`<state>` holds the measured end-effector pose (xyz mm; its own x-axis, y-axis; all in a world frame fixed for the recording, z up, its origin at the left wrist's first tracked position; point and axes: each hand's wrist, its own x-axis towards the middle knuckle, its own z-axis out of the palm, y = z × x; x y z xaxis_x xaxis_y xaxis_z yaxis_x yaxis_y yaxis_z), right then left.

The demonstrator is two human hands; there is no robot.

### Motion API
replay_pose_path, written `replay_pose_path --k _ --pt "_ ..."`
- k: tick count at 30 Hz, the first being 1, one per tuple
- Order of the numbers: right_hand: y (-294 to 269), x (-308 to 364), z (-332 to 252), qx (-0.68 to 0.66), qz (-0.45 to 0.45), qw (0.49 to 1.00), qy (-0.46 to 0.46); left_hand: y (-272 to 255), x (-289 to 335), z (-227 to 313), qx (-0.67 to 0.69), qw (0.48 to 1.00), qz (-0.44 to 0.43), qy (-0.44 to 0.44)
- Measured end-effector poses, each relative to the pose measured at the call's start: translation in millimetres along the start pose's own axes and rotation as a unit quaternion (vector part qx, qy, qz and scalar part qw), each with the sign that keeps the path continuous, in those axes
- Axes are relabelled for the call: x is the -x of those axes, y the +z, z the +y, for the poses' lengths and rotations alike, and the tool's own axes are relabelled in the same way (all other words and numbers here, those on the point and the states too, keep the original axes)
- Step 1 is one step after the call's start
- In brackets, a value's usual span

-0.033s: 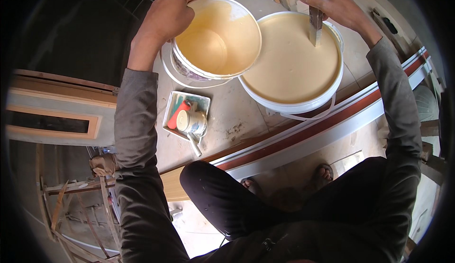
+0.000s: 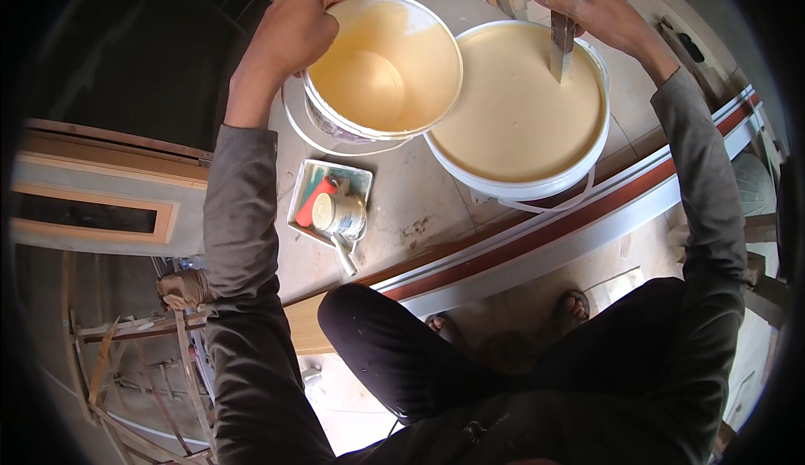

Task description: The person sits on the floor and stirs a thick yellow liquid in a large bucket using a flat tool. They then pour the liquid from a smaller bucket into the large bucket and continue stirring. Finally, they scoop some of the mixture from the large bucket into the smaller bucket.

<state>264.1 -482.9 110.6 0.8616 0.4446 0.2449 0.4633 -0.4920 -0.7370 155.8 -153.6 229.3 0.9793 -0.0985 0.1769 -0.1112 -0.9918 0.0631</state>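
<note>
Both arms reach far forward from the near edge, sleeves down to the wrists, the left hand (image 2: 293,33) on the far left and the right hand (image 2: 608,12) on the far right. The left is closed over the rim of the smaller bucket (image 2: 423,62), its index finger stretched along the far edge; the bucket lies just right of and nearer than that grip, its inside coated yellow. The right has its thumb and fingers wrapped around a flat wooden stick (image 2: 563,25), whose pale lower end hangs below the grip and meets the cream paint (image 2: 511,104) in the large white bucket (image 2: 537,188). That makes two buckets and one stick. Nearer, on the tiled floor (image 2: 419,205), sits one tray (image 2: 314,171) with one red roller sleeve (image 2: 314,207) and one small can (image 2: 340,213) (a single pale handle (image 2: 344,257) juts over its near edge).
</note>
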Motion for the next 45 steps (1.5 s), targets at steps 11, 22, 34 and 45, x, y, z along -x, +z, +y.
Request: replay_pose_path --k 11,22,34,45 --pt "-9.7 0.5 -39.8 0.016 -0.055 0.996 0.066 87.6 104.7 -165.0 0.478 0.855 0.055 -0.194" --pt "44.7 18.2 -51.6 0.021 -0.189 0.982 0.006 257.4 207.1 -163.1 0.466 0.802 0.050 -0.370" --pt "101.4 -32.4 -39.7 0.077 -0.165 0.978 -0.099 321.6 214.4 -133.6 0.468 0.818 0.035 -0.334" --pt "46.9 -8.3 -5.7 0.095 -0.097 0.988 -0.070 87.3 50.5 11.6 0.411 0.873 0.228 0.129"
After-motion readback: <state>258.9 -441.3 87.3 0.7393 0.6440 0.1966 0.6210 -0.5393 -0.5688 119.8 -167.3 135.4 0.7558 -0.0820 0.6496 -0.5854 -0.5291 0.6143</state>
